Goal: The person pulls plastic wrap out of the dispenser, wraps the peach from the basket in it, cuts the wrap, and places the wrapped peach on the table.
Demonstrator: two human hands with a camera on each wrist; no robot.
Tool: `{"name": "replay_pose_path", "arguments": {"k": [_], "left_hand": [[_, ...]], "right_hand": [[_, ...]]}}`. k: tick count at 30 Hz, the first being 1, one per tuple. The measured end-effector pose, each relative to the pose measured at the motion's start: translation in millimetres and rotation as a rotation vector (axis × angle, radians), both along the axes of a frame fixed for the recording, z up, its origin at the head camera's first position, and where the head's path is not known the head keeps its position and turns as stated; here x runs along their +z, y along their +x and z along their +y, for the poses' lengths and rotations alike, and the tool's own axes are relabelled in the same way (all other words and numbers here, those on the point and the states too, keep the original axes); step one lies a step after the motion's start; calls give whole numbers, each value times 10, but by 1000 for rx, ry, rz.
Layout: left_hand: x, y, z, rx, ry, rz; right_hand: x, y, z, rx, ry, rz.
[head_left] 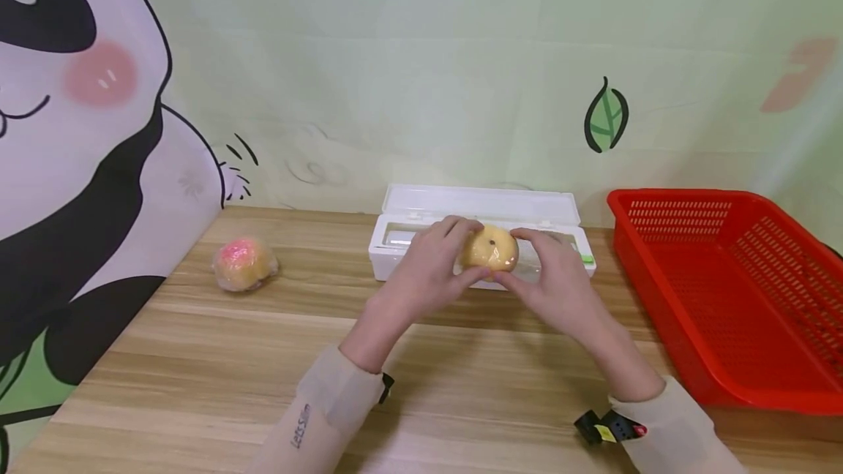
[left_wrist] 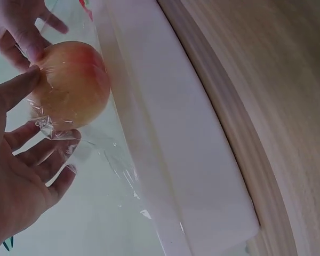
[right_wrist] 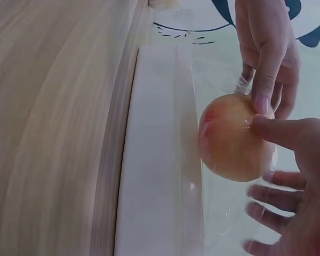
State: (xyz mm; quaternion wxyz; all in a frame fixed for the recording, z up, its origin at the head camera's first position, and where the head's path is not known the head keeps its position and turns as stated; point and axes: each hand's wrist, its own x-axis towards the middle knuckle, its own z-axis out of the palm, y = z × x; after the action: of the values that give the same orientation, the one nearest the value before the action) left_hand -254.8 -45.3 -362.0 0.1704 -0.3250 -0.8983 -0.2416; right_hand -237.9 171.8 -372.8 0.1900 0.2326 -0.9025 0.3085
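Note:
A yellow peach (head_left: 494, 249) with a red blush is held between both hands over a white cling film box (head_left: 388, 258), whose lid stands raised at the back. The left hand (head_left: 431, 265) grips its left side, thumb below and fingers above. From the right, the right hand (head_left: 560, 280) pinches it the same way. In the left wrist view, clear cling film (left_wrist: 52, 125) lies wrinkled against the peach and around the left fingers. Both thumbs meet at the peach in the right wrist view, while the other right fingers (right_wrist: 274, 197) are spread beside it.
Another peach (head_left: 244, 264), wrapped in film, sits on the left of the wooden table (head_left: 263, 357). A red plastic basket (head_left: 665, 313) stands at the right, close to the box. Behind the table hangs a pale green backdrop (head_left: 428, 93) with a panda drawing.

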Motion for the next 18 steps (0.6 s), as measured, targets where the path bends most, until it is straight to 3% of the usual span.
{"name": "replay_pose_path", "arguments": {"k": [4, 9, 18], "left_hand": [[0, -3, -8, 43, -17, -14], [-22, -9, 9, 90, -13, -31], [-53, -15, 5, 124, 78, -99]], "right_hand": [[25, 41, -35, -7, 26, 116], [44, 108, -130, 67, 155, 234], [-30, 50, -302, 98, 240, 229]]}}
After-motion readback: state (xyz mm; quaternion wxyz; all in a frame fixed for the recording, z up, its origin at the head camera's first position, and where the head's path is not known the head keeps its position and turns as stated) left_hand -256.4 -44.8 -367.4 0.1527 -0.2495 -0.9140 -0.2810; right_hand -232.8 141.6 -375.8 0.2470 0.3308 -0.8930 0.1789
